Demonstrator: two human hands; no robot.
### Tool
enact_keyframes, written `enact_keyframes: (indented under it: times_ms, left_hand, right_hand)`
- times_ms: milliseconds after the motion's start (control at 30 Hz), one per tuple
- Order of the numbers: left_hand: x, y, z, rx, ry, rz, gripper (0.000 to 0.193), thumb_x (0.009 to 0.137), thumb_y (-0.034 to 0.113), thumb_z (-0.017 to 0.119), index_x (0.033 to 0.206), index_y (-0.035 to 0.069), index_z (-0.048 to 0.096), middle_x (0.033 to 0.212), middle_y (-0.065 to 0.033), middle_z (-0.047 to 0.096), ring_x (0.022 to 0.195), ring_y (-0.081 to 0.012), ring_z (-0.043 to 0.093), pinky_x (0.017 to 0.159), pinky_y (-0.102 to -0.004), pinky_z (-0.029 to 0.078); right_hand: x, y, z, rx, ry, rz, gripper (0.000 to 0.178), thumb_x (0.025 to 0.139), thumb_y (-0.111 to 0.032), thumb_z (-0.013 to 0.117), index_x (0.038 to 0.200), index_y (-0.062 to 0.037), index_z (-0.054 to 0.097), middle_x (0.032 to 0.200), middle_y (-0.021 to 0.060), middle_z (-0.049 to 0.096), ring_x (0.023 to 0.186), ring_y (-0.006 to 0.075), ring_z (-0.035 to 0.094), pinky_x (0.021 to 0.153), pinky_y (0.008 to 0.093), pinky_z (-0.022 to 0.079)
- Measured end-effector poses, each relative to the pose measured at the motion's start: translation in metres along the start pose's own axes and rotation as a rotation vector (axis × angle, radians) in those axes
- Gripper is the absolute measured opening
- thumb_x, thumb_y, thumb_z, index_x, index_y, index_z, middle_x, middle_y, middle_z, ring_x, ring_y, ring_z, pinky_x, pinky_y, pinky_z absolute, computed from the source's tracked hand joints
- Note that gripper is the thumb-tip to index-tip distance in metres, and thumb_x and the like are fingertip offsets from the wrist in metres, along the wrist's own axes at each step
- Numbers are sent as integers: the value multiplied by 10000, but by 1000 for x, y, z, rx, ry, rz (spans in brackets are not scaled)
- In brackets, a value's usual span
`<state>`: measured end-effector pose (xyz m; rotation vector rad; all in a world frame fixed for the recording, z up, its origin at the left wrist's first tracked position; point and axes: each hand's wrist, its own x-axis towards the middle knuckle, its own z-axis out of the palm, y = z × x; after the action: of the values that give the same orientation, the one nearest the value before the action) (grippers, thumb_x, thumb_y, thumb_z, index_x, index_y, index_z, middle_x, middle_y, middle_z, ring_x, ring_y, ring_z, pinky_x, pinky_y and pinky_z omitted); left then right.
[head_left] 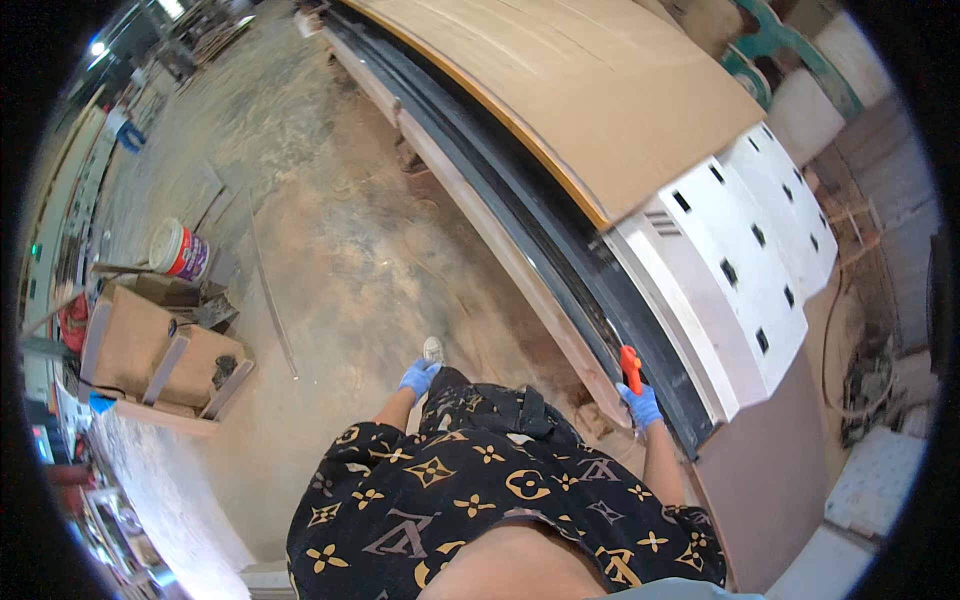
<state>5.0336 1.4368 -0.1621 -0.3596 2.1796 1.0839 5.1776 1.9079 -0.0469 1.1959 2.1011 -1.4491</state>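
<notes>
My right hand [641, 405], in a blue glove, is closed around an orange hand tool [631, 368]. The tool's exact kind is too small to make out. It stands over the near end of a long dark channel [560, 240], which runs along the side of a large machine or bench. My left hand [419, 377], also in a blue glove, hangs beside my left thigh. Its fingers look loosely stretched, and nothing shows in them.
A large tan board [590, 90] lies on top, beside a white panel [745, 265] with black slots. A pale rail [470, 220] borders the channel. On the dusty floor [320, 220] to my left are a white bucket [178, 250] and a wooden frame [150, 350]. Another person [125, 130] is far left.
</notes>
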Motion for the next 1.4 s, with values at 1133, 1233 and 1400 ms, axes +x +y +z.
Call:
enact_keyframes:
  times_ms: [1133, 1233, 1400]
  left_hand:
    - [291, -36, -480, -800, 380, -217, 449, 866, 337, 534, 1214, 66, 445, 1201, -60, 497, 1036, -187, 494, 819, -343, 440]
    - [333, -27, -505, -653, 401, -195, 293, 868, 304, 549, 1122, 165, 508, 1009, -8, 557, 871, -121, 503, 684, -305, 434]
    - [394, -48, -545, -721, 350, -280, 300, 855, 321, 558, 1098, 151, 511, 981, -12, 560, 817, -137, 505, 632, -325, 435]
  right_hand:
    - [337, -639, 318, 515, 278, -105, 435, 742, -599, 583, 689, -171, 522, 507, -6, 465, 353, 132, 377, 340, 287, 317]
    - [368, -709, 359, 442, 228, -167, 432, 743, -573, 601, 680, -150, 533, 516, 11, 486, 387, 133, 411, 355, 298, 330]
    - [415, -813, 419, 370, 224, -132, 457, 742, -571, 600, 713, -118, 547, 533, 30, 492, 354, 136, 383, 354, 300, 332]
